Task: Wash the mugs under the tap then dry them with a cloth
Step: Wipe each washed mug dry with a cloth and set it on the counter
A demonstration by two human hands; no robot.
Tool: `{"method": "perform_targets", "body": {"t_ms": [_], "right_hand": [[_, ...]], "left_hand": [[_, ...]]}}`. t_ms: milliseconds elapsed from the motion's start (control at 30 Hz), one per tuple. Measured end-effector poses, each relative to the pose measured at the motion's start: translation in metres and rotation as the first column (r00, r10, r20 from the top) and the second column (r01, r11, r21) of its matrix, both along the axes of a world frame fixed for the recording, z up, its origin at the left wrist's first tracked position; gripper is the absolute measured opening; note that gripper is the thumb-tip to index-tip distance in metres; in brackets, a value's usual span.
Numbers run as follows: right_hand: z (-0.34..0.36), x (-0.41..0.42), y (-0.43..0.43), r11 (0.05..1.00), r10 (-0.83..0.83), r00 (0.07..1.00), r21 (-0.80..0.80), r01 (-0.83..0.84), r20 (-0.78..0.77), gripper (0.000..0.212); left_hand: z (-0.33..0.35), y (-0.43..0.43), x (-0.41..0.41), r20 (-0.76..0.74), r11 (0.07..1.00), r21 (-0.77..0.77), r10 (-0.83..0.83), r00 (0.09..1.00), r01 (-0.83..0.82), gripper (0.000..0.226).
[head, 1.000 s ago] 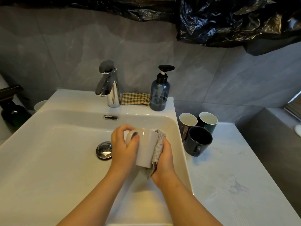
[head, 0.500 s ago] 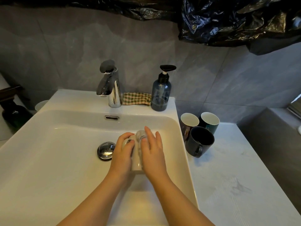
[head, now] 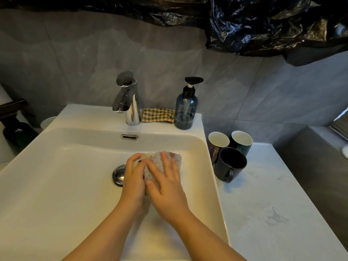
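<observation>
Drying: left hand (head: pixel 134 178) is gripping the mug (head: pixel 139 159); right hand (head: pixel 166 185), fingers flat, is pressing the cloth (head: pixel 170 160) over it. Rotating the mug while wiping looks best.

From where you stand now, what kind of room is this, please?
Probably a bathroom or small washroom: a white washbasin with a chrome tap, a pump soap bottle on its ledge, and grey wall tiles behind.

blue soap bottle (head: pixel 185 110) on the sink ledge (head: pixel 90 117), black plastic sheeting (head: pixel 263 25) above
</observation>
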State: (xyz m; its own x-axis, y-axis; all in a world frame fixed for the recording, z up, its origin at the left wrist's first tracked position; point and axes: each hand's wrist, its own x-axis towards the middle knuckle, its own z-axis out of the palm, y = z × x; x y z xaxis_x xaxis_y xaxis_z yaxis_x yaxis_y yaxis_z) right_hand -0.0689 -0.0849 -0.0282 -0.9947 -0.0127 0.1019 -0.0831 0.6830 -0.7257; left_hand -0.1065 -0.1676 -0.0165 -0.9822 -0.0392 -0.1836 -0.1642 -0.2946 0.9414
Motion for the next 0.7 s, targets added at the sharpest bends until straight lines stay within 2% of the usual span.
{"method": "perform_targets", "body": {"t_ms": [33, 67, 133, 167, 200, 233, 300, 333, 367, 400, 467, 500, 533, 567, 600, 667, 700], "right_hand": [[0.002, -0.002, 0.000, 0.998, -0.026, 1.000, -0.064, 0.026, -0.006, 0.046], [0.003, -0.005, 0.001, 0.974, -0.084, 0.996, -0.212, 0.083, 0.004, 0.042], [0.012, -0.008, 0.005, 0.766, -0.216, 0.959, -0.577, 0.284, 0.185, 0.025], [0.011, -0.011, 0.009, 0.650, -0.226, 0.939, -0.678, 0.343, 0.258, 0.029], [0.006, -0.011, 0.011, 0.602, -0.230, 0.928, -0.706, 0.372, 0.293, 0.037], [0.002, -0.008, 0.012, 0.654, -0.214, 0.940, -0.677, 0.339, 0.264, 0.037], [-0.004, -0.001, 0.005, 0.903, -0.147, 0.986, -0.397, 0.164, 0.073, 0.029], [-0.007, 0.001, 0.001, 0.962, -0.096, 0.995, -0.258, 0.091, -0.007, 0.031], [-0.006, 0.003, 0.000, 0.979, -0.059, 0.997, -0.196, 0.047, -0.056, 0.031], [-0.007, 0.002, -0.001, 0.975, -0.075, 0.994, -0.215, 0.057, -0.075, 0.030], [-0.001, -0.002, 0.001, 0.918, -0.154, 0.987, -0.377, 0.121, -0.056, 0.027], [0.005, -0.002, 0.003, 0.847, -0.189, 0.982, -0.510, 0.153, -0.019, 0.026], [0.007, -0.001, 0.007, 0.729, -0.213, 0.974, -0.651, 0.213, 0.081, 0.030], [0.004, -0.001, 0.014, 0.637, -0.187, 0.971, -0.734, 0.238, 0.152, 0.038], [0.001, 0.003, 0.020, 0.603, -0.130, 0.969, -0.759, 0.247, 0.212, 0.045], [-0.001, 0.012, 0.019, 0.686, -0.088, 0.974, -0.696, 0.210, 0.207, 0.047], [-0.004, 0.013, 0.016, 0.768, -0.084, 0.987, -0.623, 0.151, 0.136, 0.042]], "left_hand": [[0.001, 0.000, 0.001, -0.002, 1.000, 0.009, -0.015, 1.000, 0.015, 0.018], [0.001, 0.001, 0.003, -0.013, 0.999, 0.000, -0.042, 0.999, 0.042, 0.017], [0.001, 0.004, 0.006, -0.034, 0.996, -0.020, -0.090, 0.995, 0.089, 0.018], [0.001, 0.006, 0.007, -0.039, 0.995, -0.029, -0.101, 0.994, 0.100, 0.018], [0.000, 0.007, 0.007, -0.041, 0.995, -0.042, -0.097, 0.994, 0.096, 0.019], [0.000, 0.007, 0.006, -0.040, 0.995, -0.054, -0.080, 0.996, 0.078, 0.019], [-0.001, 0.004, 0.001, -0.007, 0.999, -0.031, -0.026, 1.000, 0.026, 0.017], [-0.001, 0.002, -0.002, 0.016, 1.000, 0.000, -0.013, 1.000, 0.013, 0.017], [-0.001, 0.000, -0.003, 0.031, 1.000, 0.026, -0.017, 0.999, 0.016, 0.018], [-0.001, -0.002, -0.004, 0.039, 0.998, 0.047, -0.037, 0.999, 0.035, 0.019], [0.000, -0.005, -0.003, 0.029, 0.994, 0.070, -0.087, 0.996, 0.085, 0.018], [0.002, -0.004, -0.001, 0.021, 0.993, 0.076, -0.097, 0.995, 0.096, 0.019], [0.002, -0.003, 0.000, 0.009, 0.993, 0.079, -0.090, 0.996, 0.089, 0.020], [0.003, -0.002, 0.001, -0.003, 0.994, 0.077, -0.073, 0.997, 0.073, 0.022], [0.004, -0.001, 0.002, -0.018, 0.996, 0.072, -0.054, 0.998, 0.056, 0.023], [0.007, 0.000, 0.001, -0.032, 0.997, 0.079, 0.006, 0.999, -0.003, 0.023], [0.008, -0.001, 0.000, -0.020, 0.996, 0.090, 0.024, 1.000, -0.022, 0.022]]}}
